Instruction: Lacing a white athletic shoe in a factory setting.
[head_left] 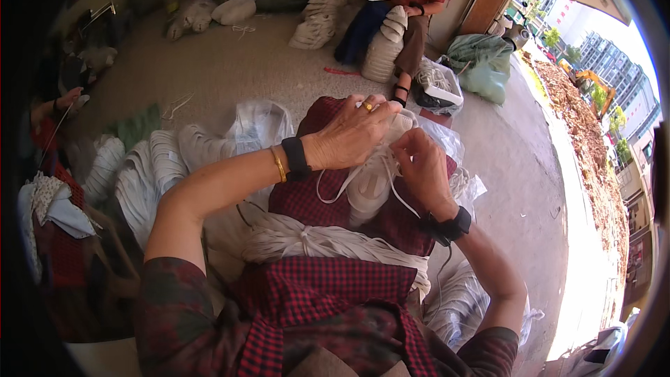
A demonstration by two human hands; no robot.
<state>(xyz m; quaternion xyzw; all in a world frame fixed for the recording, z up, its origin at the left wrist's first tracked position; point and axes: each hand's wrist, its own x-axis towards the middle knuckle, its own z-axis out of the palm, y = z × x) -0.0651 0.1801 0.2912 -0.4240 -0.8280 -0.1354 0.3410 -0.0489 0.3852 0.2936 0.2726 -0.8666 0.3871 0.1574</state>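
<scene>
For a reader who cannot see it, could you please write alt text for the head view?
Both hands, left hand and right hand, work white laces on a white shoe held over a red checked lap. A bundle of white laces lies nearer; another person sits beyond among stacked white shoes.

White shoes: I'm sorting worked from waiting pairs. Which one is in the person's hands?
The white shoe on the lap, between the left hand and right hand, laces hanging loose. The stacked shoes to the left lie untouched.
</scene>
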